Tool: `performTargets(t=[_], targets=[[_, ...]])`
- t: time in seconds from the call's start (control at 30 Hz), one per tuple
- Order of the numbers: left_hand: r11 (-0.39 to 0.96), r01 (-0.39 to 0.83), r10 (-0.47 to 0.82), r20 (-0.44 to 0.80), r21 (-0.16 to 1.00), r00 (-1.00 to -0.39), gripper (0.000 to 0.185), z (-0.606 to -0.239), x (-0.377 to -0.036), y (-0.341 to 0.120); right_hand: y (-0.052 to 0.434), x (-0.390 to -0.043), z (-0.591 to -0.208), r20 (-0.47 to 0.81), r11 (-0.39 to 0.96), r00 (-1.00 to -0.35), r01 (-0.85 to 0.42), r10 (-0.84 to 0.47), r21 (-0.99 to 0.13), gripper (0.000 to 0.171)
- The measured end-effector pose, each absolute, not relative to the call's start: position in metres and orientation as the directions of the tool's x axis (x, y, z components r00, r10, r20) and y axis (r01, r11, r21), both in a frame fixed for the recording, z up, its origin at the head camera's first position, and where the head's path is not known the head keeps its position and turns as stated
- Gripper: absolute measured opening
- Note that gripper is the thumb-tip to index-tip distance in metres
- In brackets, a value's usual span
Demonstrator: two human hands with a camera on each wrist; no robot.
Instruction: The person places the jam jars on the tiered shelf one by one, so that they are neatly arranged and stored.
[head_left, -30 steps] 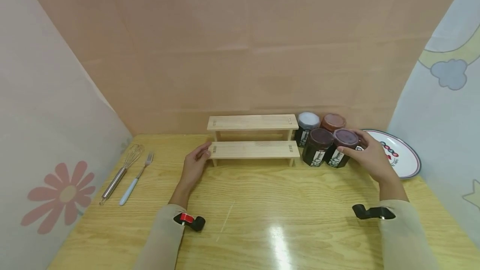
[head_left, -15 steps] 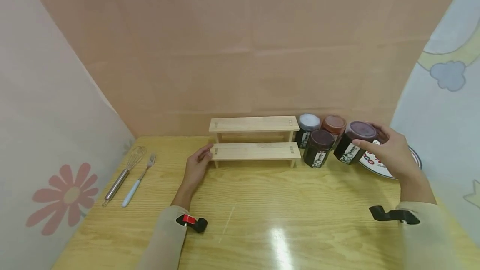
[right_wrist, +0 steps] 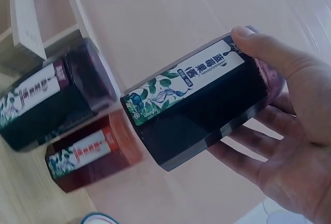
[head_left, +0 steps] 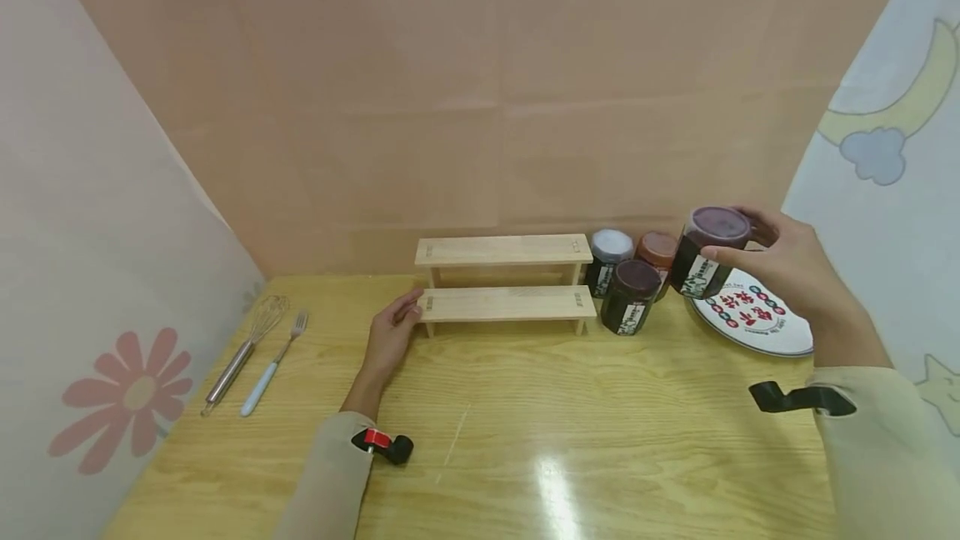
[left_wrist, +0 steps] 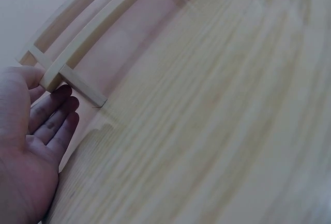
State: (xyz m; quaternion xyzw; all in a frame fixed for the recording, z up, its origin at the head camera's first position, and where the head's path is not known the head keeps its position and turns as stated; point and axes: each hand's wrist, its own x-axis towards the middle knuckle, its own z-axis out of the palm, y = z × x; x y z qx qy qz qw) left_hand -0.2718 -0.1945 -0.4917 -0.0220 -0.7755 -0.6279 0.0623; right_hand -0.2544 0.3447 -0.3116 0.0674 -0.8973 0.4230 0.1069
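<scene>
Rack: the stepped rack (head_left: 506,286) stood at the back of the table (head_left: 525,423).
Left hand: the left hand (head_left: 388,336) lay at the rack's left end.
Jars: three jars (head_left: 628,297) stood just right of the rack.
Held jar: a fourth jar (head_left: 705,252) was in the right hand (head_left: 787,269), above the plate (head_left: 757,325).
Utensils: the whisk (head_left: 243,348) lay left of the fork (head_left: 273,361), far left.
</scene>
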Motion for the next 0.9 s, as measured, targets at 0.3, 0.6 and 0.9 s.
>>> performTargets(t=[0.3,0.6,0.9], targets=[[0.212,0.131,-0.056,0.146,0.968,-0.988,0.039,-0.494,-0.271,-0.195,0.306,-0.271,-0.304,0.243,0.58,-0.968,-0.232,-0.06,-0.781,0.065],[0.223,0.142,-0.065,0.16,0.964,-0.985,0.037,-0.491,-0.272,-0.191,0.264,-0.289,-0.304,0.185,0.443,-0.974,-0.224,-0.129,-0.868,0.072],[0.211,0.14,-0.064,0.157,0.967,-0.986,0.036,-0.491,-0.271,-0.19,0.223,-0.313,-0.309,0.206,0.482,-0.961,-0.272,-0.186,-0.833,0.07]])
